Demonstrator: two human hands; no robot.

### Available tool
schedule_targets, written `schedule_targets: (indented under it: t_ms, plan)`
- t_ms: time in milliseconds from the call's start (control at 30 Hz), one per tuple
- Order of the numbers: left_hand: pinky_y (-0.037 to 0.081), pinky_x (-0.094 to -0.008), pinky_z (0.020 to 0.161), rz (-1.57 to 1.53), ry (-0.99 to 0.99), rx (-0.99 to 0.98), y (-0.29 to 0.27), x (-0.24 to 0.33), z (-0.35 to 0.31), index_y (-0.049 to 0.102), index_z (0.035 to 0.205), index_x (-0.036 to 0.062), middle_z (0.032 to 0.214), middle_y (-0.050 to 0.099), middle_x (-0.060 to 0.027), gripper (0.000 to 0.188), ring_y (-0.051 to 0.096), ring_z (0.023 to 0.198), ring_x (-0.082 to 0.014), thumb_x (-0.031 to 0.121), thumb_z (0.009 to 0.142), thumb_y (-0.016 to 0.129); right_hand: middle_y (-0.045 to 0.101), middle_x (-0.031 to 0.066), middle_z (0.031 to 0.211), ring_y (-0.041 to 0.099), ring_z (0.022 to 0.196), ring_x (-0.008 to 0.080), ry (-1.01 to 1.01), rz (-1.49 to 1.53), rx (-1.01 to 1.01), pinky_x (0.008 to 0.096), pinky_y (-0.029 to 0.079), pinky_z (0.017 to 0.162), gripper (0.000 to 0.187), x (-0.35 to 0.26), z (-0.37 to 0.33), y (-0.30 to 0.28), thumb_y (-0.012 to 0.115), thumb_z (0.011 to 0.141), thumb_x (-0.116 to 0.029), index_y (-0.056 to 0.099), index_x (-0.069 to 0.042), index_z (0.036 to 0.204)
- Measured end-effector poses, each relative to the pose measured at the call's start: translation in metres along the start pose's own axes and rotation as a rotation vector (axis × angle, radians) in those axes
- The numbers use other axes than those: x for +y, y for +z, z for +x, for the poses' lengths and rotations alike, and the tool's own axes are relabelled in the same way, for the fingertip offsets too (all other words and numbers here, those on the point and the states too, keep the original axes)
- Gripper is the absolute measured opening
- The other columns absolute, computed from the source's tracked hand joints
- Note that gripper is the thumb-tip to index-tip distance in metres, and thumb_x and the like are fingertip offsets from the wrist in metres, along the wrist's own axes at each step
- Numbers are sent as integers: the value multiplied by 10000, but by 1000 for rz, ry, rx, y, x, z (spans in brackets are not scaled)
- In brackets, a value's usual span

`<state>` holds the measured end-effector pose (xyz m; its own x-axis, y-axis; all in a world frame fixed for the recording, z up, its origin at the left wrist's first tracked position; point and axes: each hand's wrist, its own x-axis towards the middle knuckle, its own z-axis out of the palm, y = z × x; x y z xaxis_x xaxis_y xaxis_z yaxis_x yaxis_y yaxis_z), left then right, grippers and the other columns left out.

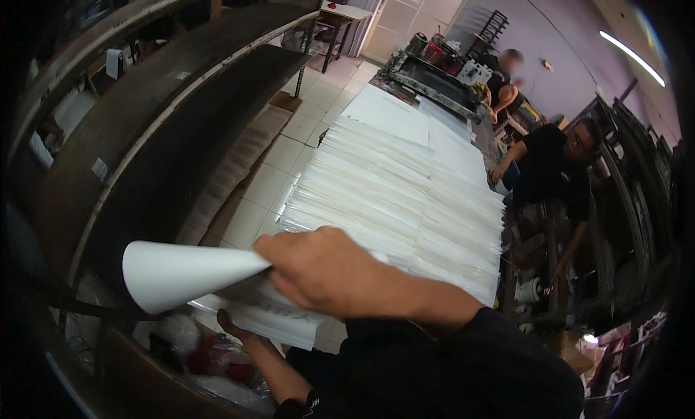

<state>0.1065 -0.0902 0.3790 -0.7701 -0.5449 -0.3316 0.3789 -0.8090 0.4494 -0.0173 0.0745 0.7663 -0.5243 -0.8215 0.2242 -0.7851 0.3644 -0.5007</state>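
Observation:
My right hand (326,267) reaches across from the lower right, its fingers closed on the edge of a white sheet (192,274). That sheet is curled into a wide cone that opens toward the left. Lower down, my left hand (233,328) grips the side of white sheets (286,323) with faint grey print, which lie below my right hand. Its fingers are partly hidden under them. Just beyond my right hand, overlapping layers of thin white sheets (376,187) cover a long table in two rows.
Dark empty-looking shelves (174,122) run along the left. A person in black (554,166) is at the table's right side, another (499,79) farther back. Dark racks (622,180) stand at right. Plastic-wrapped items (224,361) lie at lower left. Tiled floor (289,155) shows between shelves and table.

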Motion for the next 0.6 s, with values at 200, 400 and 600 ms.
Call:
schedule_targets:
  t_ms: [200, 400, 600]
  plan:
    - [501, -475, 936, 27, 21, -187, 103, 24, -52, 440, 1349, 1, 1213, 561, -175, 829, 576, 1083, -330, 470, 707, 677, 655, 200, 798, 654, 762, 393, 111, 53, 89, 443, 519, 675, 195, 0, -42, -71, 631, 837, -88, 594, -8, 1011]
    - [521, -490, 920, 127, -123, -244, 156, -12, -111, 441, 1329, -35, 1192, 575, -208, 769, 608, 1062, -357, 353, 707, 673, 656, 241, 792, 650, 788, 420, 277, 61, 98, 476, 505, 727, 216, 56, -108, -111, 620, 854, -138, 611, 10, 1011]
    - [526, -478, 939, 254, -190, -221, 216, -62, -174, 420, 1346, -60, 1242, 573, -227, 677, 616, 1095, -352, 316, 811, 594, 703, 198, 923, 686, 788, 282, 320, 164, 134, 366, 527, 750, 293, 150, -189, -153, 633, 879, -161, 638, -20, 1136]
